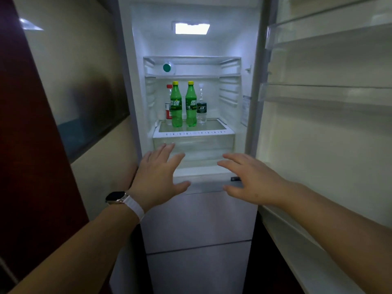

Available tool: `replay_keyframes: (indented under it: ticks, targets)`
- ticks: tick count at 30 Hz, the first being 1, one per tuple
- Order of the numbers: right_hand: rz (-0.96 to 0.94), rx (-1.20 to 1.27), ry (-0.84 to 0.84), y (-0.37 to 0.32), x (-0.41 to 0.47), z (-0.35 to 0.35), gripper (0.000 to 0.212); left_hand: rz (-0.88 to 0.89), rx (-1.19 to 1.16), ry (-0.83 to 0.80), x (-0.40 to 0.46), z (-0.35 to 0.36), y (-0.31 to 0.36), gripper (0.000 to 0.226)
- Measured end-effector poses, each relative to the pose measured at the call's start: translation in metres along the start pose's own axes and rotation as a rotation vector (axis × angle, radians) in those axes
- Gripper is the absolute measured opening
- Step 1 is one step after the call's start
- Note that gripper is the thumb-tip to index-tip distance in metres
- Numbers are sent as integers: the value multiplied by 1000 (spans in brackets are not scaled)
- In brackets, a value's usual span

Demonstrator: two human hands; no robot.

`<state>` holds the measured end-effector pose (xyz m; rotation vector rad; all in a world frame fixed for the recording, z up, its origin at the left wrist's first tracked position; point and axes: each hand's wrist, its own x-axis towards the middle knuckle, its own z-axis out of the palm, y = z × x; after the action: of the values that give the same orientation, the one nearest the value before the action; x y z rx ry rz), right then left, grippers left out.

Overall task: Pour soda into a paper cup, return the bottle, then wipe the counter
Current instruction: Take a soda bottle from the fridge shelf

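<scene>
Two green soda bottles with yellow caps stand upright side by side on a glass shelf (214, 125) inside the open fridge, the left one (176, 105) and the right one (191, 103). My left hand (158, 177), with a watch on its wrist, is held out below the shelf, fingers spread, holding nothing. My right hand (248, 179) is level with it, fingers also apart and empty. Both hands are well short of the bottles. No paper cup or counter is in view.
A red-capped bottle (168, 102) stands behind the left soda and a clear water bottle (201, 107) to the right. A green-capped bottle (168, 67) lies on the upper shelf. The fridge door (326, 98) stands open at right; a wall is at left.
</scene>
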<state>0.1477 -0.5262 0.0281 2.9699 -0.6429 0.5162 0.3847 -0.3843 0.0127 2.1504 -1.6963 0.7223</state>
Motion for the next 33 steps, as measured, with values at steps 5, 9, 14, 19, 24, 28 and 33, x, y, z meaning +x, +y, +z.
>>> replay_keyframes:
  ticks: [5, 9, 14, 19, 24, 28, 33]
  targets:
    - [-2, 7, 50, 14, 35, -5, 67, -6, 32, 32, 22, 7, -22, 80]
    - [-44, 22, 73, 17, 69, 9, 68, 2, 50, 11, 42, 26, -30, 80]
    - [-52, 71, 79, 31, 129, 38, 70, -57, 68, -27, 71, 55, -49, 81]
    - [-30, 173, 61, 66, 201, 63, 70, -113, 95, -72, 115, 80, -68, 83]
    - [-5, 316, 86, 101, 269, 77, 67, -141, 64, -33, 168, 102, -77, 81]
    - [18, 351, 100, 123, 305, 91, 65, -181, -71, -29, 202, 128, -76, 73]
    - [84, 381, 111, 136, 332, 100, 66, -421, -466, -60, 258, 165, -83, 56]
